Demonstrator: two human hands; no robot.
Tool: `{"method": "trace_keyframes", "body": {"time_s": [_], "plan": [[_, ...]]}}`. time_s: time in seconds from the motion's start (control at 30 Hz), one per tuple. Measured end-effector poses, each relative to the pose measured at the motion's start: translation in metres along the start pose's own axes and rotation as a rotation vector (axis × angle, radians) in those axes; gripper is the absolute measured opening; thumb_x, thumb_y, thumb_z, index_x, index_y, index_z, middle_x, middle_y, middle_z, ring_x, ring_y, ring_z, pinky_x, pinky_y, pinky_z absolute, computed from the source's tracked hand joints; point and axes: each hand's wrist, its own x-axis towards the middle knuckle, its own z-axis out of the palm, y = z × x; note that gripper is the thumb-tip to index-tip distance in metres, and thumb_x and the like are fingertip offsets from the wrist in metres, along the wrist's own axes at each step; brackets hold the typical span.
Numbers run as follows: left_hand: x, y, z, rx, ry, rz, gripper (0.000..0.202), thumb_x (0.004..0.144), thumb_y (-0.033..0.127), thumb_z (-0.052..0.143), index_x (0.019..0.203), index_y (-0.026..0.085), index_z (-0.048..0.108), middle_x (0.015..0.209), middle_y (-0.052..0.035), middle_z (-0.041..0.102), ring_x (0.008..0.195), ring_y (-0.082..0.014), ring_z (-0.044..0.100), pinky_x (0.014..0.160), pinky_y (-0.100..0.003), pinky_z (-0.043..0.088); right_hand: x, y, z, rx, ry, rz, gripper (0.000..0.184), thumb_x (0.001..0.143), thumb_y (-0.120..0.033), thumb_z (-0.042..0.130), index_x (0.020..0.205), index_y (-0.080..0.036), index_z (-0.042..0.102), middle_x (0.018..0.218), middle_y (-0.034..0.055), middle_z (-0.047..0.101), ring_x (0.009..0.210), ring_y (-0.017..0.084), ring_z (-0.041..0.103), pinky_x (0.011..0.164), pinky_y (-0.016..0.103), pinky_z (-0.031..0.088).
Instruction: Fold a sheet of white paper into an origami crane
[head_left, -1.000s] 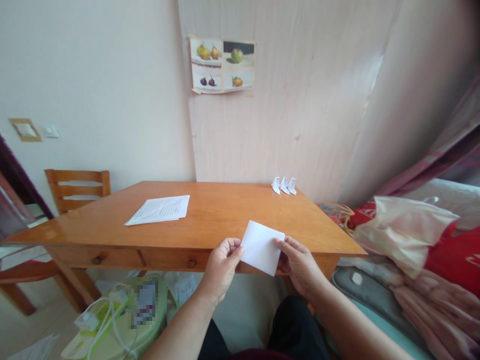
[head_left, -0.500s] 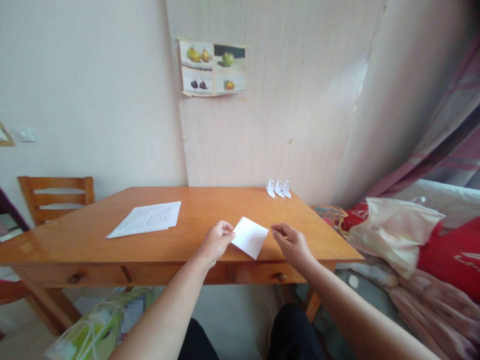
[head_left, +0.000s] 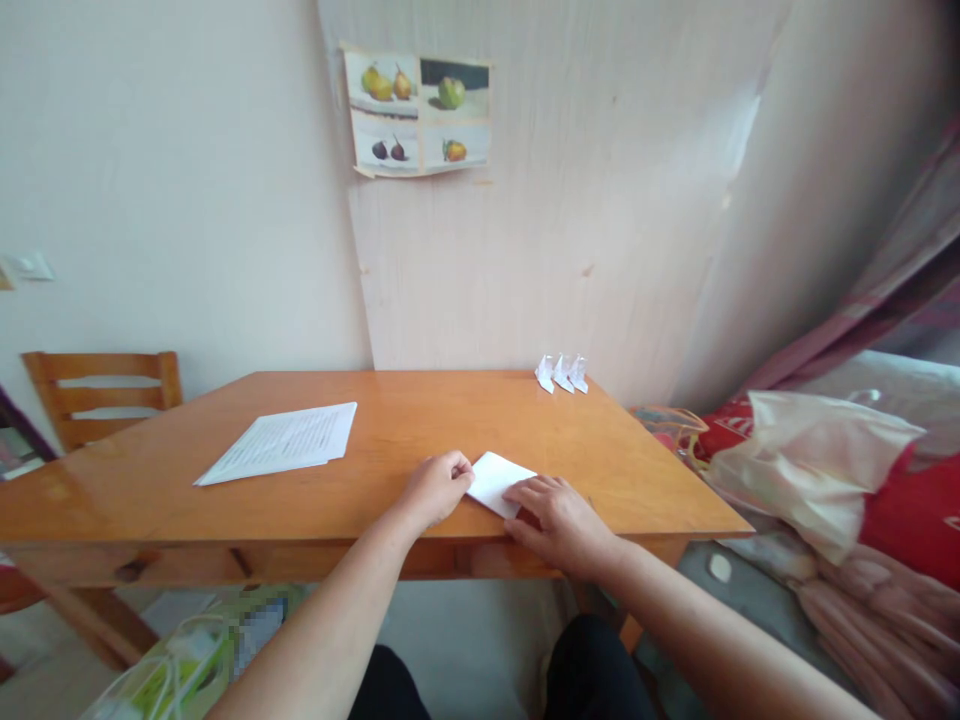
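Note:
A small white paper square (head_left: 496, 476) lies flat on the wooden table (head_left: 420, 440) near its front edge. My left hand (head_left: 436, 487) is curled and pinches the paper's left corner. My right hand (head_left: 556, 515) lies flat with its fingers stretched out, pressing on the paper's near right corner. Three small folded white paper figures (head_left: 562, 372) stand in a row at the table's far right, by the wall.
A sheet of printed paper (head_left: 281, 441) lies on the table's left half. A wooden chair (head_left: 97, 385) stands at the far left. Bedding and a plastic bag (head_left: 810, 465) pile up at the right. A green bag with cables (head_left: 187, 665) sits on the floor.
The paper square went from being held in the air by both hands to lying on the table. My right hand let go, then came down flat on it.

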Motion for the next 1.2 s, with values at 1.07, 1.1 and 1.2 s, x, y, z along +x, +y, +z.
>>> {"method": "trace_keyframes", "body": {"time_s": [1.07,1.1,1.2], "plan": [[-0.029,0.013,-0.024,0.355,-0.071,0.194,0.018,0.08,0.014,0.059,0.084,0.027,0.071,0.086,-0.0003,0.071,0.093,-0.0237,0.057,0.085,-0.038,0.031,0.012,-0.001,-0.017,0.097,-0.152,0.014,0.016,0.096,-0.026,0.055,0.09,-0.024,0.07,0.086,0.0035,0.071,0.085,0.02,0.063,0.08,0.032,0.045],[-0.03,0.014,-0.024,0.361,-0.072,0.193,0.016,0.079,0.015,0.06,0.083,0.027,0.071,0.086,-0.0005,0.07,0.093,-0.0239,0.057,0.085,-0.038,0.03,0.013,0.0,-0.017,0.096,-0.154,0.016,0.017,0.097,-0.025,0.054,0.089,-0.023,0.069,0.084,0.003,0.071,0.083,0.02,0.063,0.079,0.031,0.044],[-0.03,0.018,-0.024,0.374,-0.068,0.195,0.008,0.081,0.023,0.065,0.081,0.027,0.071,0.087,-0.0008,0.069,0.092,-0.0237,0.057,0.084,-0.038,0.03,0.015,0.005,-0.015,0.091,-0.15,0.023,0.023,0.099,-0.024,0.049,0.086,-0.022,0.068,0.082,0.0031,0.07,0.081,0.019,0.062,0.076,0.03,0.044]]}}
